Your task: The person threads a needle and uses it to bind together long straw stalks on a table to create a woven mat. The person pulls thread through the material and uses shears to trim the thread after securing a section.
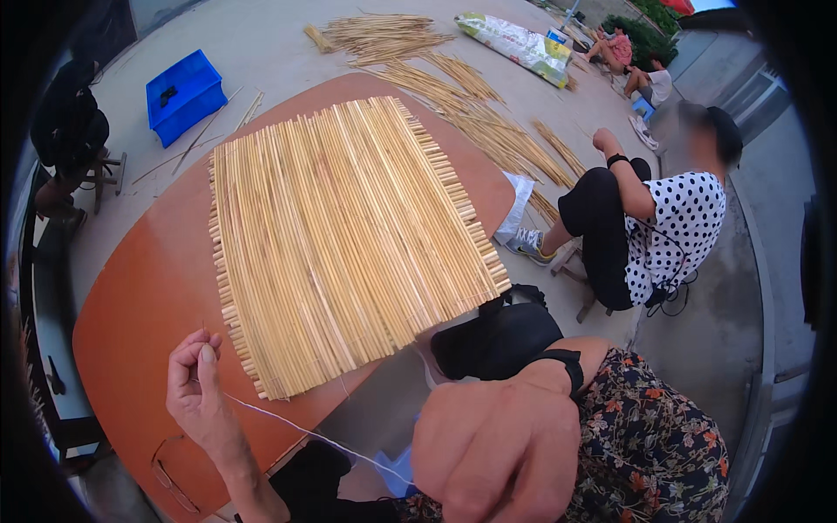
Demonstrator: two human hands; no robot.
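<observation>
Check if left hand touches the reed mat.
Apart. Head view: a strip of orange tabletop shows between the left hand's fingers and the reed mat's edge.

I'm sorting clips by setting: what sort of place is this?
Probably an outdoor yard used as a work area: loose stalks lie spread on the pale ground, a stalk mat rests on an orange table, and green foliage shows beyond.

Fingertips of right hand [499, 443] unseen
</observation>
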